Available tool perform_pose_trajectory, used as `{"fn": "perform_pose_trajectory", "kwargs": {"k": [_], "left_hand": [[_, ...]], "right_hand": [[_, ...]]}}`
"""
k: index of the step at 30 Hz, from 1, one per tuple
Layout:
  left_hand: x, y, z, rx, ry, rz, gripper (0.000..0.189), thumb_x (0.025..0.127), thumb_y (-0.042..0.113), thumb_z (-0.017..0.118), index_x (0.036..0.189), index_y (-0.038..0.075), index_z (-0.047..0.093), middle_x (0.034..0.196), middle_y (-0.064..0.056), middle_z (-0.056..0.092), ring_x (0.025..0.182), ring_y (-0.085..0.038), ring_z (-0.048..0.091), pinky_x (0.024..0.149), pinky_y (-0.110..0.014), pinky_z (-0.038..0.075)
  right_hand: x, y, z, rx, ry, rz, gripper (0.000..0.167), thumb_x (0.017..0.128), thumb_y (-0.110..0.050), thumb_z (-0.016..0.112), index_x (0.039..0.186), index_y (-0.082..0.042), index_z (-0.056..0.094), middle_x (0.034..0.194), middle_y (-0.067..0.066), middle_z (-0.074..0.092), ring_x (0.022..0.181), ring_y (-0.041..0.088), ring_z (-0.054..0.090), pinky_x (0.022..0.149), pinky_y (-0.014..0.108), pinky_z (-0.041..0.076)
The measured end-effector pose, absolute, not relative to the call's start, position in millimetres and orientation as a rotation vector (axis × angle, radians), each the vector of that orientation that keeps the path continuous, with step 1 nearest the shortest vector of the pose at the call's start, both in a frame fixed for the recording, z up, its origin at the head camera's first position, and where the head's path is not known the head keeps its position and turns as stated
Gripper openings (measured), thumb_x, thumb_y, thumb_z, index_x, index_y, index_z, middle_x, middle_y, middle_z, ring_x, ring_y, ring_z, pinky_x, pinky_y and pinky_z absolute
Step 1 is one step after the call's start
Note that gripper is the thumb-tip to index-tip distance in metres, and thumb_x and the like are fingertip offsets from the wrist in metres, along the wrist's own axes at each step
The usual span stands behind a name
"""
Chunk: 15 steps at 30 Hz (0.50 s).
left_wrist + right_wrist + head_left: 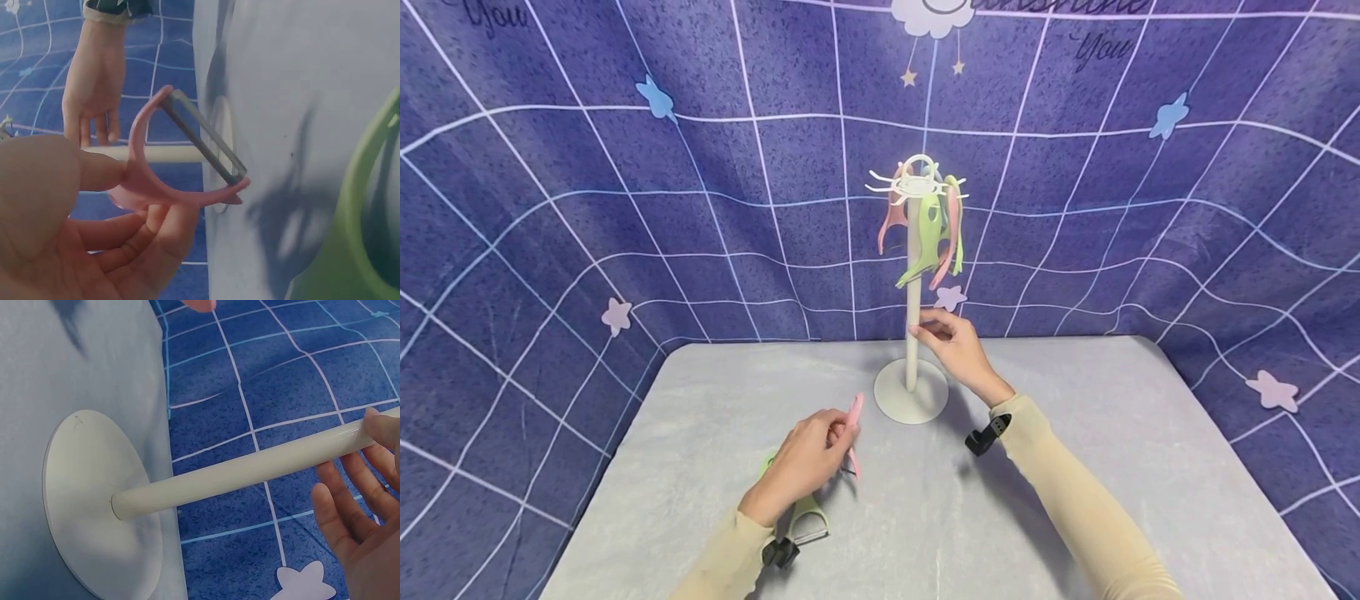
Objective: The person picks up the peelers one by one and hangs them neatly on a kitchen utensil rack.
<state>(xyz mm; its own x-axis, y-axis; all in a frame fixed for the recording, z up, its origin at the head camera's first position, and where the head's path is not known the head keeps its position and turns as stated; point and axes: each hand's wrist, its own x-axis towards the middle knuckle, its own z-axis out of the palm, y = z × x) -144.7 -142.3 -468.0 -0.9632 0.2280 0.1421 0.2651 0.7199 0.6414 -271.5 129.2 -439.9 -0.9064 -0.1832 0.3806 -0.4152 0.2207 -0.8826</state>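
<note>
My left hand (pixel 808 450) grips a pink peeler (pixel 142 172) between thumb and fingers, its metal blade facing away from the palm. A white stand (pixel 912 367) with a round base stands upright on the table, and my right hand (pixel 958 346) pinches its pole between thumb and fingertips. Several pink and green peelers hang from the hooks at the stand's top, among them a green peeler (pixel 929 237) in front. On the table a green peeler (pixel 805 508) lies under my left wrist, partly hidden by it.
The grey tabletop (pixel 880 533) ends at a blue gridded cloth (pixel 760 225) with stars, which rises behind it and along both sides. The stand's base (pixel 87 500) sits near the table's back edge.
</note>
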Motion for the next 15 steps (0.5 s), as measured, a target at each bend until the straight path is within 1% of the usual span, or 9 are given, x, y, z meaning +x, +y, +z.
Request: {"fn": "perform_pose_trajectory", "kwargs": {"k": [3,6,9,13,15], "left_hand": [[-150.6,-143.7,-466.9,-0.401,-2.821,-1.141,0.017,0.105,0.022,0.071,0.113,0.008,0.075,0.088,0.008,0.065,0.08,-0.005,0.062,0.077,-0.032,0.056],[-157.8,-145.0,-465.2,-0.371,-2.761,-1.219,0.022,0.105,0.021,0.07,0.12,0.006,0.075,0.093,0.006,0.069,0.087,-0.009,0.066,0.082,-0.034,0.059],[-164.5,-146.8,-462.3,-0.349,-2.702,-1.296,0.026,0.106,0.023,0.07,0.126,0.006,0.074,0.099,0.003,0.072,0.095,-0.014,0.069,0.085,-0.036,0.06],[-171.8,-148.5,-456.6,-0.362,-2.642,-1.358,0.03,0.108,0.026,0.068,0.132,0.007,0.073,0.109,-0.001,0.075,0.105,-0.018,0.07,0.086,-0.034,0.06],[-175.3,-148.5,-453.4,-0.377,-2.608,-1.379,0.032,0.109,0.027,0.067,0.134,0.008,0.072,0.116,-0.002,0.074,0.107,-0.019,0.07,0.085,-0.033,0.061]], "right_hand": [[-271.3,129.4,-440.3,0.569,-2.295,1.769,0.027,0.102,-0.014,0.077,0.126,-0.003,0.076,0.111,0.023,0.077,0.099,0.045,0.074,0.078,0.02,0.057],[-271.1,129.2,-439.8,0.565,-2.298,1.773,0.027,0.102,-0.011,0.075,0.127,0.0,0.075,0.112,0.025,0.076,0.1,0.049,0.072,0.077,0.019,0.056],[-268.9,128.5,-435.7,0.558,-2.308,1.767,0.026,0.102,-0.007,0.074,0.126,0.003,0.074,0.113,0.028,0.075,0.099,0.05,0.072,0.077,0.018,0.056],[-262.0,126.4,-425.3,0.559,-2.319,1.758,0.024,0.102,-0.003,0.073,0.123,0.006,0.074,0.112,0.03,0.074,0.097,0.047,0.072,0.077,0.019,0.056],[-261.7,125.8,-424.6,0.562,-2.318,1.758,0.023,0.101,-0.003,0.073,0.122,0.007,0.074,0.11,0.031,0.075,0.096,0.048,0.072,0.077,0.02,0.056]]}}
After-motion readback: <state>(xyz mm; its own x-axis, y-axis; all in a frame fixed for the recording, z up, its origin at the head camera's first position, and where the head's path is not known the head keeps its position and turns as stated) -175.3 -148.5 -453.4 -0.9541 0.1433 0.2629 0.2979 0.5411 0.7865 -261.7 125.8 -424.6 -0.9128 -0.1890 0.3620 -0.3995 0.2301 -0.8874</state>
